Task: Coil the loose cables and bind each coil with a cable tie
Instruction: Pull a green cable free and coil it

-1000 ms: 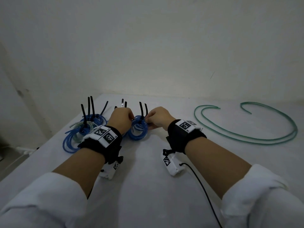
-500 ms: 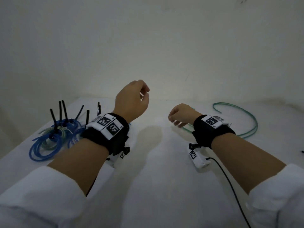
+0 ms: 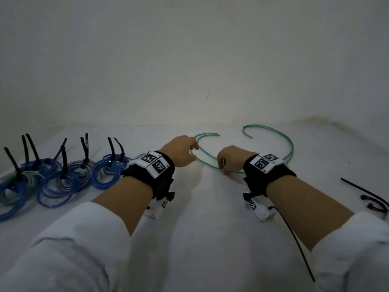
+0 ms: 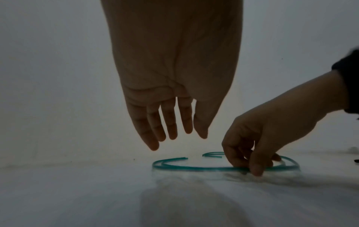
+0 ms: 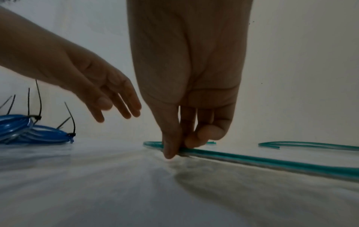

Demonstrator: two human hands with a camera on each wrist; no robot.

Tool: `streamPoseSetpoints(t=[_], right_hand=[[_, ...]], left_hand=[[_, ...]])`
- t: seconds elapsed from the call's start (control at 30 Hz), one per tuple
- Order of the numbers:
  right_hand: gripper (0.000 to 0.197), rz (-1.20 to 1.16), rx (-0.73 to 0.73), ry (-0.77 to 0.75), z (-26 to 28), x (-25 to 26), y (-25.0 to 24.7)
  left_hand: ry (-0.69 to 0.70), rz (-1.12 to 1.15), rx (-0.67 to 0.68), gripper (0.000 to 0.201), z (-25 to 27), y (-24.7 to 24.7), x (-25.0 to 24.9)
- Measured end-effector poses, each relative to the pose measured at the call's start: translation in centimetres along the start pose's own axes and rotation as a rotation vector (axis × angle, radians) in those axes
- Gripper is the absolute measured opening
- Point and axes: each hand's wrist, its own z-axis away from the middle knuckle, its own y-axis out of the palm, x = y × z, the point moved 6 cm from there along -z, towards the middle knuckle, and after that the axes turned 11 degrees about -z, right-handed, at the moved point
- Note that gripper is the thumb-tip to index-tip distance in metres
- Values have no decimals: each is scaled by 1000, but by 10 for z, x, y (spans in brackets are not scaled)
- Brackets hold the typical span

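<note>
On the white table, which fills the lower part of the head view and runs back to a plain pale wall, two bare forearms in white sleeves reach forward, each with a black wrist strap carrying square markers. To the far left lie the bound blue coils, overlapping one another, their black cable ties sticking upright. Beyond the hands lies the loose green cable, a doubled strand curved in a broad open arc flat on the table, its cut ends pointing toward each other at the far side. The left hand hovers above the arc's left bend with fingers straight, spread a little and holding nothing; the left wrist view shows clear space between fingertips and cable. The right hand is down at the near run of the green cable, pinching the doubled strand between thumb and fingertips right at the table surface. At the right edge lie a few spare black ties, well apart from the cable.
</note>
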Motion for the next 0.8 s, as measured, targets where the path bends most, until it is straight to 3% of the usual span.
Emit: streamPoseSetpoints(t=[0.23,0.47,0.63,0.8], right_hand=[[14,-430,-103,-146,6,1,-23],[9,-645,-556,-256,22,-7,-54],[11,-863,-838,-164,31,-30,-71],[15,-760,-893,-50,39,-40,-72]], left_hand=[[-2,-43,46,43,-7,11,10],[-7,-14,-105,20,2,-8,20],[-65,38,-130,15,11,-14,31],[-138,142,-137,17,18,-14,42]])
